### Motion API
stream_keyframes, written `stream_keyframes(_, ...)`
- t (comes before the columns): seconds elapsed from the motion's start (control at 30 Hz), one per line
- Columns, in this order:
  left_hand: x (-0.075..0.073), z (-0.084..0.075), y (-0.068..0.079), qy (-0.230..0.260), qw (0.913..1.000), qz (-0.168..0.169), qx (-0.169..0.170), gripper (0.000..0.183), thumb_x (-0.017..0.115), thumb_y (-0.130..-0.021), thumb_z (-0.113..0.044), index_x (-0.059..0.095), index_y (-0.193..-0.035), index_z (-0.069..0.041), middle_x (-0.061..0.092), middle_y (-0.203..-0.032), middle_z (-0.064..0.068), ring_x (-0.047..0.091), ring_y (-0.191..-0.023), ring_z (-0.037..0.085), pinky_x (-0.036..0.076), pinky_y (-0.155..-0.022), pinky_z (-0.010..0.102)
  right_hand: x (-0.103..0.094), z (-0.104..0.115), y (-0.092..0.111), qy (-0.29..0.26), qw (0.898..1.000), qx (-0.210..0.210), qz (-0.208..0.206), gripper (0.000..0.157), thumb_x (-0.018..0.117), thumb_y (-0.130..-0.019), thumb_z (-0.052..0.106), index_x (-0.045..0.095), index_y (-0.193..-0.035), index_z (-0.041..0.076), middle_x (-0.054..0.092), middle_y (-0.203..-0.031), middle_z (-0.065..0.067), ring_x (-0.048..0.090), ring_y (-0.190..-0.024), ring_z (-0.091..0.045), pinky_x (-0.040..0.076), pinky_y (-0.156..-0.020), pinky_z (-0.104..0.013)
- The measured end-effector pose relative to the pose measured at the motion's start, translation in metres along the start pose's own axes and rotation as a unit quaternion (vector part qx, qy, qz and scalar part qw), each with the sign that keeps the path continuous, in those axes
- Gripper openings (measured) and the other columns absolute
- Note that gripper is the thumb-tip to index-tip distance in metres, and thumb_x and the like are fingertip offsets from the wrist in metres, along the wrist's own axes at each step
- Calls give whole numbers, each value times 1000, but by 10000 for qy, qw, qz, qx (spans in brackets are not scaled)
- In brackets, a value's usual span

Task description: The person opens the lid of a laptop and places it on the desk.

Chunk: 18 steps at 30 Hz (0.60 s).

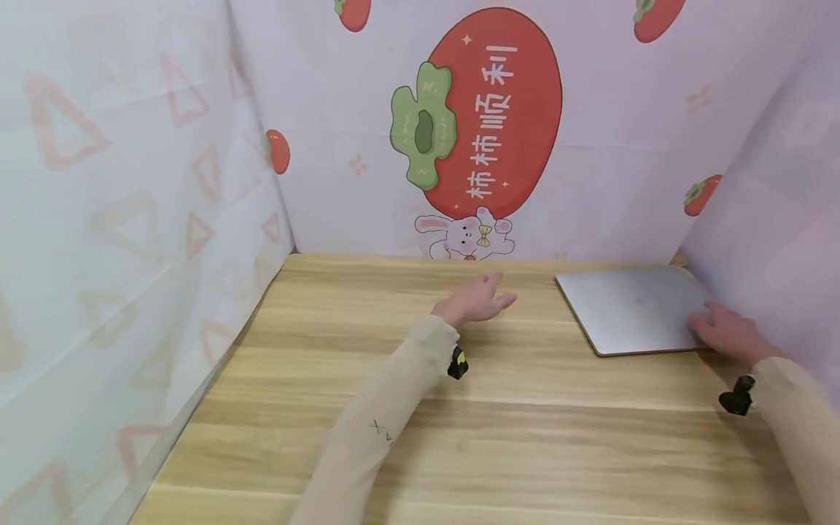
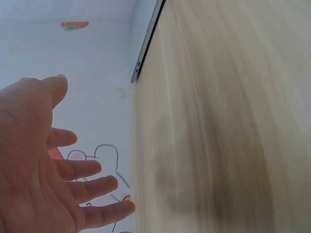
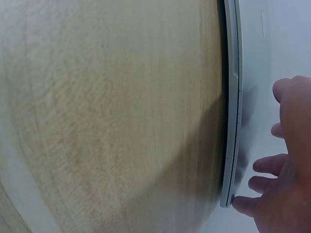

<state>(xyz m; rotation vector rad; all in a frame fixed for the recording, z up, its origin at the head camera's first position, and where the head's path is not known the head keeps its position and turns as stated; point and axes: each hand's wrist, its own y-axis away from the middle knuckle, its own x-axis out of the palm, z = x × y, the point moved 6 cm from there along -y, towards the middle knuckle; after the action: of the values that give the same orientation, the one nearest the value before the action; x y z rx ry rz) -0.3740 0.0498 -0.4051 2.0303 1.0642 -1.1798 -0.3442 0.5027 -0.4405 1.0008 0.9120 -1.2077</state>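
Observation:
A closed silver laptop [image 1: 636, 310] lies flat at the back right of the wooden table. My right hand [image 1: 730, 332] is at its right front corner, fingers loosely bent over the lid. In the right wrist view, fingertips [image 3: 243, 205] come right at the corner of the laptop [image 3: 234, 121], whose thin edge faces the camera. My left hand [image 1: 474, 300] hovers over the table, left of the laptop, with thumb and fingers spread and nothing held. The left wrist view shows the palm of that hand [image 2: 34, 165] and the laptop's edge [image 2: 148, 41] beyond it.
The wooden table [image 1: 525, 452] runs back to a wall cloth [image 1: 341, 197] printed with persimmons and a rabbit. Cloth walls also stand along the left [image 1: 131, 240] and right [image 1: 787, 240] sides, the right one close beside the laptop. Each wrist bears a small black camera.

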Motion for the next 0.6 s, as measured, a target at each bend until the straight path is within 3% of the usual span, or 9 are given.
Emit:
stream_keyframes(0.33,25,-18,-10,255,9994,-49,209,65,40,-95,-50,28,-146,-10,37,-146,2,34,-134,15,29,-108,28,10,-12,-1,437,9989,59,-139,72,29,-97,42,27,-126,-24,28,-121,-51,33,-102,-65,30,-81,-69)
stream_keyframes(0.6,40,-43,-18,619,9979,-42,162,62,40,-95,-49,28,-146,-17,37,-145,0,32,-135,14,30,-108,29,12,-14,1,358,9990,237,-123,76,28,-97,45,24,-128,-24,24,-121,-52,28,-103,-66,25,-82,-69)
